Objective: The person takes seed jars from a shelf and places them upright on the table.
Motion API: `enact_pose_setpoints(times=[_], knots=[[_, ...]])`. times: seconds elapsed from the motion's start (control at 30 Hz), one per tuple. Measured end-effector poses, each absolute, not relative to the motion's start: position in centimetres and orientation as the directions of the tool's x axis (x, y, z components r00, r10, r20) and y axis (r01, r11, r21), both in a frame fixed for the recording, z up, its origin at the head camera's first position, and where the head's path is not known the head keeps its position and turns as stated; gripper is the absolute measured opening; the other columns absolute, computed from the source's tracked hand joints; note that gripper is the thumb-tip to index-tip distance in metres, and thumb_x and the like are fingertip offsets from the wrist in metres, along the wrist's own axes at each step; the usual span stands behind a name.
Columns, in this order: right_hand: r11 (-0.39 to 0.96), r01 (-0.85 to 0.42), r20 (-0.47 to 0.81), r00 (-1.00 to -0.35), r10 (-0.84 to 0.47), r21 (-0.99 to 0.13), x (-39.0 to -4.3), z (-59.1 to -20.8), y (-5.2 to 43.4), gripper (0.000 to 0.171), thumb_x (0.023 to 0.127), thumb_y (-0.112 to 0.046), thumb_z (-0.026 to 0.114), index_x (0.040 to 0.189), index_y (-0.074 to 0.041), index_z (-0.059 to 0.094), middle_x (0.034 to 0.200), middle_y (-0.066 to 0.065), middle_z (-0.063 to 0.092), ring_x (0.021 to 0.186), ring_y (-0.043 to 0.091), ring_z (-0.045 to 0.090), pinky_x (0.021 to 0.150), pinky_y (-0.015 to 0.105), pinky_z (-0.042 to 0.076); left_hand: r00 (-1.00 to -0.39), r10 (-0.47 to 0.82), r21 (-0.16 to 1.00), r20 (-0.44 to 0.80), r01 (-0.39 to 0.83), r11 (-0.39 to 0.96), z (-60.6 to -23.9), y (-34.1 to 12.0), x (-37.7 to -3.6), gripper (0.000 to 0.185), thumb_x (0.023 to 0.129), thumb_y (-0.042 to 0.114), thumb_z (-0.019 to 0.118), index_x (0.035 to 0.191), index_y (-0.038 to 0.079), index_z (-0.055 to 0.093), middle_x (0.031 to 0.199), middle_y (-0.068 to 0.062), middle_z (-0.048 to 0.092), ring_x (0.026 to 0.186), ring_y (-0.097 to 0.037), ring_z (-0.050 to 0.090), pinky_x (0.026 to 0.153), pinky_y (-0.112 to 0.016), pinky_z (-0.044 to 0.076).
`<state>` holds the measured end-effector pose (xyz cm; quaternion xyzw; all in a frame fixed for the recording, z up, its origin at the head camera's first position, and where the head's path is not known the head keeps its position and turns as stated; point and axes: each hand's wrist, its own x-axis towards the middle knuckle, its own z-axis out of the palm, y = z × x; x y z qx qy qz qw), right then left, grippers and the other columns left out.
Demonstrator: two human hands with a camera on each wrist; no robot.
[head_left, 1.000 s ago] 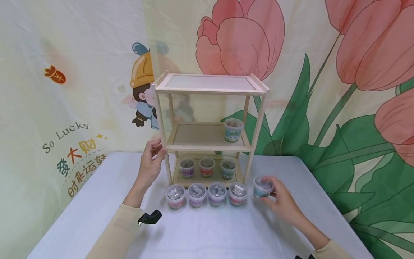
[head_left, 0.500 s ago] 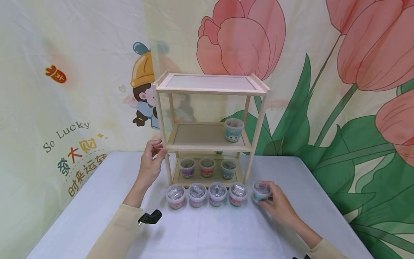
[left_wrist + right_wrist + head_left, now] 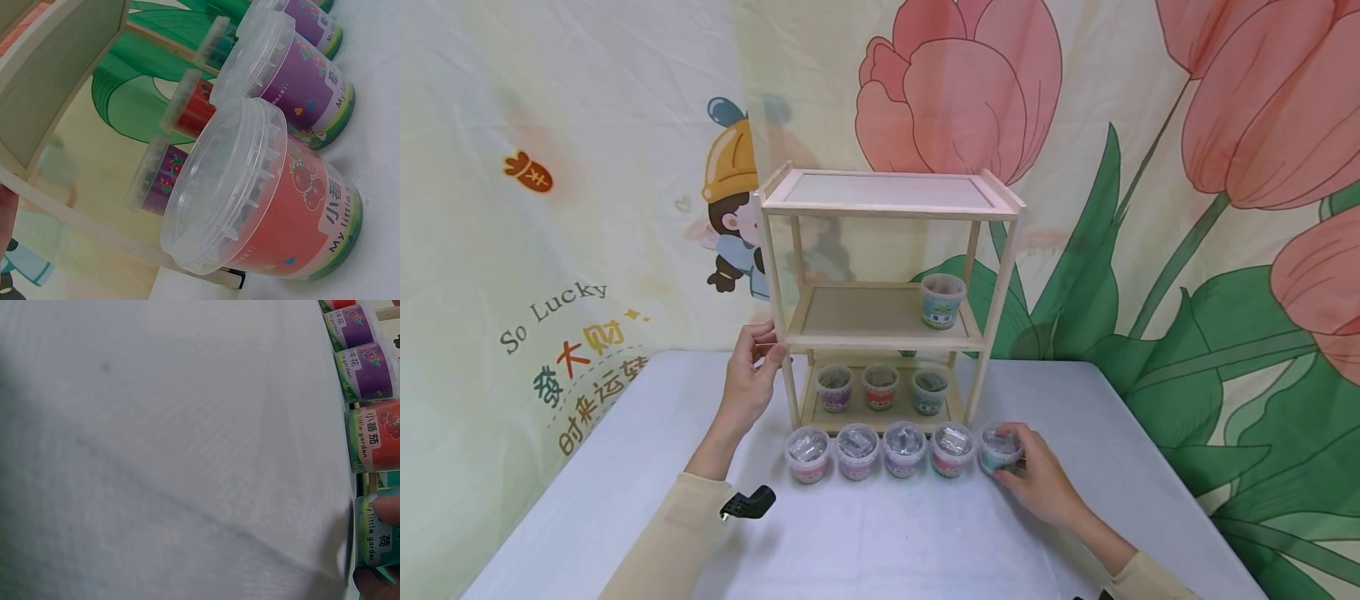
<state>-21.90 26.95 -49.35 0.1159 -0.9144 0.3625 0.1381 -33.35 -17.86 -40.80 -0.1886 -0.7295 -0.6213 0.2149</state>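
My left hand (image 3: pixel 749 379) grips the left front post of a wooden three-tier shelf (image 3: pixel 883 342) at the middle tier's height. With thumb and fingers my right hand (image 3: pixel 1043 477) holds a teal lidded plastic tub (image 3: pixel 997 450) on the table, at the right end of a row of tubs. That row includes a red tomato-label tub (image 3: pixel 952 451), a purple tub (image 3: pixel 904 451), another purple tub (image 3: pixel 857 452) and a leftmost red tub (image 3: pixel 808 456). In the right wrist view, a finger (image 3: pixel 387 509) lies across the label of the teal tub (image 3: pixel 375 540).
On the bottom tier stand a purple tub (image 3: pixel 834 390), a red tub (image 3: pixel 881 388) and a teal tub (image 3: pixel 929 392). One more teal tub (image 3: pixel 942 302) sits at the right of the middle tier. A white cloth covers the table (image 3: pixel 865 546); a printed curtain (image 3: pixel 625 100) hangs behind.
My right hand has lowered the teal tub and slid it left to the end of the row, near the red tub. The left hand has stayed on the shelf post.
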Motion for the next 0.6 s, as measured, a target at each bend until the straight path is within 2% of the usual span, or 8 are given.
enact_pose_setpoints(times=[0.6], knots=[[0.717, -0.299, 0.318, -0.941, -0.113, -0.63, -22.04, -49.78, 27.01, 0.063, 0.084, 0.009, 0.085, 0.135, -0.011, 0.053, 0.128, 0.018, 0.06, 0.114, 0.03, 0.061, 0.084, 0.039, 0.061, -0.837, 0.008, 0.825, 0.547, 0.541, 0.161, -40.84, -17.9, -33.36, 0.039, 0.108, 0.011, 0.062, 0.144, 0.003, 0.048, 0.128, -0.019, 0.058, 0.109, -0.013, 0.059, 0.09, -0.012, 0.054]])
